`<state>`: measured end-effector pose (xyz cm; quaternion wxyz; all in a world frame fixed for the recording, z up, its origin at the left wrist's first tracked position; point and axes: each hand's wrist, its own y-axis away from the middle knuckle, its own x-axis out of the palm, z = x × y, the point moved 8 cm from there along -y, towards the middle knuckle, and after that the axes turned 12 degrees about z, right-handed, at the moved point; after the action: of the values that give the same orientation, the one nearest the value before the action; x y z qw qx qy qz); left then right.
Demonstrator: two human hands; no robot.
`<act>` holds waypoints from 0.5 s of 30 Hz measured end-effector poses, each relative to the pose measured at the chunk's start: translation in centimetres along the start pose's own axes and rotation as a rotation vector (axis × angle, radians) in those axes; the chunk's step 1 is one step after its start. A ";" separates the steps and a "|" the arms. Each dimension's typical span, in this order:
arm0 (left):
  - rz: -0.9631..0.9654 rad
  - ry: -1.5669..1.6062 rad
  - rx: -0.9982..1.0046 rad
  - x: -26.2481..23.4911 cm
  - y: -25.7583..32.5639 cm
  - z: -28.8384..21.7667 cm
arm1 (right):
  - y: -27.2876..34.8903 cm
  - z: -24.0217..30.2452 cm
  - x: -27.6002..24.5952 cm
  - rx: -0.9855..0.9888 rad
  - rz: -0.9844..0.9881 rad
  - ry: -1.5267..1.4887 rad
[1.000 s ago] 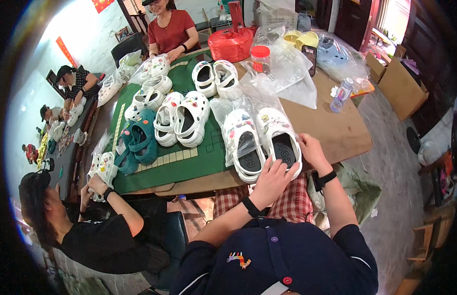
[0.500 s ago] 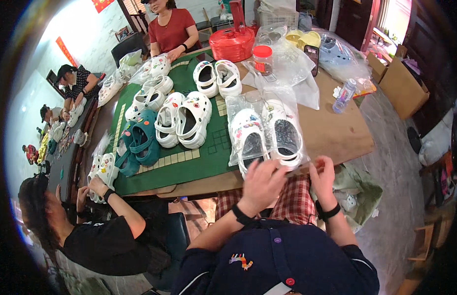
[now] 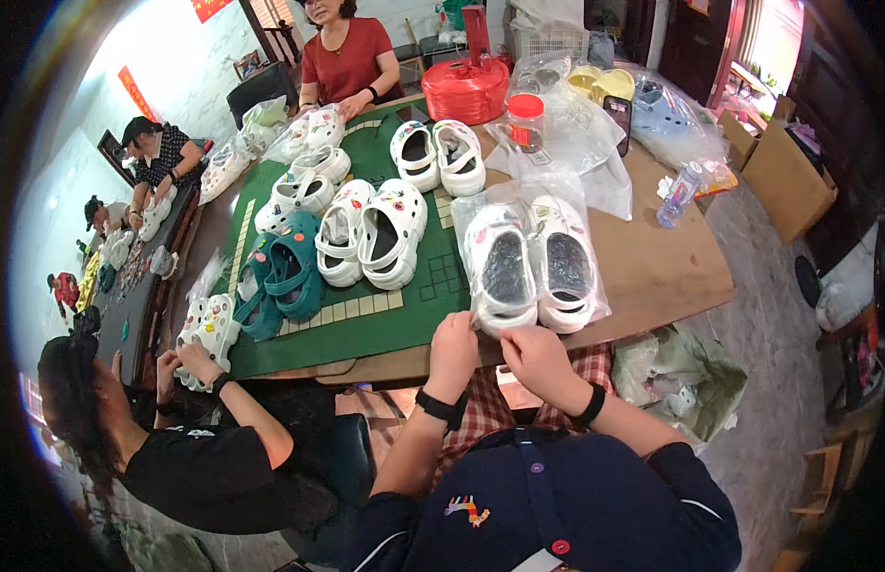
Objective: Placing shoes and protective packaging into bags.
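Observation:
A pair of white clogs with dark insoles, made up of a left clog (image 3: 502, 272) and a right clog (image 3: 563, 262), lies inside a clear plastic bag (image 3: 595, 205) at the table's near edge. Their heels point toward me. My left hand (image 3: 455, 355) is closed at the bag's near left corner, pinching its edge. Beside it, my right hand (image 3: 542, 364) is also closed on the bag's near edge, just below the left clog's heel. The fingertips of both hands are partly hidden.
White clogs with charms (image 3: 393, 236) and a teal pair (image 3: 295, 267) stand on the green mat (image 3: 352, 334). Behind are a red-lidded jar (image 3: 526, 124), a phone (image 3: 618, 119) and a bottle (image 3: 679, 195). Co-workers sit left and across; a sack (image 3: 695, 377) stands right of my legs.
Both hands have moved left and closed on the bag's near edge; before, their fingers were looser and farther apart. The bag lies flatter over the clogs. The view has shifted slightly.

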<state>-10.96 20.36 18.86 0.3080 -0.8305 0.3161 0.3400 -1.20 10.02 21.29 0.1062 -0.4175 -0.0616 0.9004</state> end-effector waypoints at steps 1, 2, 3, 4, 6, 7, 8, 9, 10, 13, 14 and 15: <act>0.001 0.000 -0.005 -0.5 0.5 -0.3 | -0.4 0.3 -0.7 -0.025 -0.122 0.056; 0.031 -0.014 0.018 -0.7 0.9 -0.8 | -1.2 -0.8 -0.1 0.071 -0.086 0.111; 0.062 -0.028 0.041 -0.7 1.1 -1.3 | -1.2 -1.6 0.2 0.080 -0.090 0.110; 0.046 -0.089 0.039 -1.3 1.3 -1.3 | -1.7 -1.6 0.3 0.016 -0.130 0.113; 0.000 -0.086 0.001 -1.6 1.4 -0.5 | -0.7 -1.5 0.6 -0.027 -0.158 0.114; -0.052 -0.080 -0.047 -2.1 1.6 0.2 | 0.1 -1.3 0.3 -0.027 -0.155 0.110; -0.112 -0.151 -0.034 -3.2 1.6 -0.8 | 1.1 -1.1 -0.2 -0.055 -0.106 0.024; -0.102 -0.148 -0.032 -3.3 1.6 -1.2 | 2.1 -1.4 -0.4 -0.080 -0.058 -0.062; -0.140 -0.199 0.066 -3.5 1.9 -2.6 | 3.7 -2.6 -0.7 -0.024 -0.070 -0.125; -0.123 -0.231 0.258 -1.9 2.4 -6.1 | 9.0 -9.6 -1.0 0.423 -0.168 -0.555; 0.010 -0.191 0.358 0.8 2.5 -7.2 | 11.0 -13.6 -0.7 0.519 -0.275 -0.622; 0.145 -0.149 0.460 3.2 2.6 -8.5 | 12.7 -16.8 -0.2 0.617 -0.387 -0.689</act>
<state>-7.89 11.61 20.58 0.4860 -0.6863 0.4206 0.3404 10.01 -1.97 8.12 0.3632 -0.0262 0.0996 0.9260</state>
